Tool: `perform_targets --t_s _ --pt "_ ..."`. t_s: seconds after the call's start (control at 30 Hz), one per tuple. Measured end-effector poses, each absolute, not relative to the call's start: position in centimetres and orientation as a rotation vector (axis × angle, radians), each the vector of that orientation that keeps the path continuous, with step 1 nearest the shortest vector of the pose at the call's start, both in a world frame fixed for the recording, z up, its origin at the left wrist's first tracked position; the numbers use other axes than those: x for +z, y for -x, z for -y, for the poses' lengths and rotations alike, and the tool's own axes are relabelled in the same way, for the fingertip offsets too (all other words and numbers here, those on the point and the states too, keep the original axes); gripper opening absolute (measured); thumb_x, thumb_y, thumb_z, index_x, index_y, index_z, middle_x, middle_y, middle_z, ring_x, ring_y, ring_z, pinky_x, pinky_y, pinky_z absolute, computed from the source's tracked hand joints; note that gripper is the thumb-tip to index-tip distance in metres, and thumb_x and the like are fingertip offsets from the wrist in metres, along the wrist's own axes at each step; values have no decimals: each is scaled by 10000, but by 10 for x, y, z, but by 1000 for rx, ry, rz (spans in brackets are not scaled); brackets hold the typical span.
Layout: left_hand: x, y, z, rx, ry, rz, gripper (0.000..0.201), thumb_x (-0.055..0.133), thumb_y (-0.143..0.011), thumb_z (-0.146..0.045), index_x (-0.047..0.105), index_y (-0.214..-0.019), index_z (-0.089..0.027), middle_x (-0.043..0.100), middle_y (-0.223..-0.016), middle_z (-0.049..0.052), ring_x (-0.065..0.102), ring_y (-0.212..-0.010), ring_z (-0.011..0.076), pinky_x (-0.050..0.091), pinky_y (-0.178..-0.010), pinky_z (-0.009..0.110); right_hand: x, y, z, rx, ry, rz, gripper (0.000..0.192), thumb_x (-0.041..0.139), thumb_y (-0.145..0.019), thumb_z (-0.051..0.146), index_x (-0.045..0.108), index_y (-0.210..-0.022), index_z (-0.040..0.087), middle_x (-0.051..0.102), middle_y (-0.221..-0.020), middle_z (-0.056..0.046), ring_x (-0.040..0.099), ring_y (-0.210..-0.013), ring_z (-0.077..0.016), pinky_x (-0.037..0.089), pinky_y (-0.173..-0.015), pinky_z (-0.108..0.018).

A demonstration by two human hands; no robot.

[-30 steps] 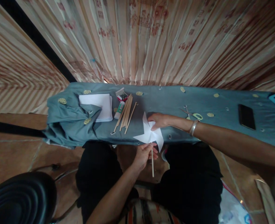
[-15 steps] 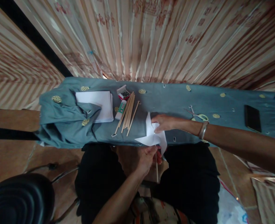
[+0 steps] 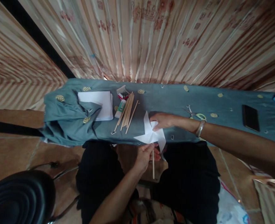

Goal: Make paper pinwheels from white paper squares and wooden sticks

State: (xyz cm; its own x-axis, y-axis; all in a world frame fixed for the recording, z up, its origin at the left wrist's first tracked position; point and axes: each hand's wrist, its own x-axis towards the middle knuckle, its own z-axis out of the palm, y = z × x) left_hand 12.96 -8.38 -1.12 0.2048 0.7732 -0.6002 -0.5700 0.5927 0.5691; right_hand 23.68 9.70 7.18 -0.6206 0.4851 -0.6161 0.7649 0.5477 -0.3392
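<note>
White paper pinwheel [image 3: 149, 136]: located just below centre of the frame, at the cloth's near edge. Wooden stick [image 3: 153, 168] extends downward below it, pinched by the left hand [image 3: 145, 157], thumb and fingers closed. Right hand [image 3: 162, 120]: partly curled, thumb and fingertips on the pinwheel's upper right; firmness of grip cannot be told. Left of centre: loose sticks [image 3: 127, 112], glue stick [image 3: 120, 108], paper stack [image 3: 106, 107]. Right of centre: scissors [image 3: 200, 116]. Far right: phone [image 3: 250, 117]. All rest on blue-grey cloth [image 3: 165, 99].
</note>
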Motion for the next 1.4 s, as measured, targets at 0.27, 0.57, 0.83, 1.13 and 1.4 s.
perform_targets --t_s 0.27,0.57,0.83,1.13,1.4 --pt "-13 -130 84 943 -212 -980 590 853 -547 -562 700 -877 -98 660 -598 22 610 -456 133 464 -458 240 79 -232 -94 -786 -1032 -2305 274 744 -724 252 736 -978 148 732 -957 -72 653 -837 -218 411 -652 -270" --pt "-12 -129 82 925 -161 -957 675 887 -451 -594 705 -856 -85 676 -586 28 629 -455 142 480 -447 235 77 -232 -99 -761 -990 -2361 207 764 -712 258 742 -905 185 715 -868 -63 634 -776 -222 420 -656 -302" --pt "-15 -126 82 862 -220 -914 654 848 -514 -617 708 -872 -88 651 -574 9 607 -444 131 470 -466 248 69 -233 -111 -840 -948 -2272 343 761 -709 320 718 -1009 158 697 -989 -69 638 -880 -234 437 -716 -294" --pt "-13 -130 83 924 -269 -902 570 793 -569 -640 652 -758 -121 582 -514 -27 492 -374 93 341 -418 234 70 -237 -111 -931 -897 -2271 321 718 -737 298 699 -1014 137 695 -1001 -62 621 -915 -212 428 -768 -275" --pt "-13 -129 82 911 -275 -903 527 765 -615 -624 639 -744 -128 548 -501 -37 451 -358 85 283 -414 237 71 -239 -110 -1053 -904 -2270 219 695 -765 252 705 -941 122 699 -900 -43 608 -800 -172 409 -674 -256"
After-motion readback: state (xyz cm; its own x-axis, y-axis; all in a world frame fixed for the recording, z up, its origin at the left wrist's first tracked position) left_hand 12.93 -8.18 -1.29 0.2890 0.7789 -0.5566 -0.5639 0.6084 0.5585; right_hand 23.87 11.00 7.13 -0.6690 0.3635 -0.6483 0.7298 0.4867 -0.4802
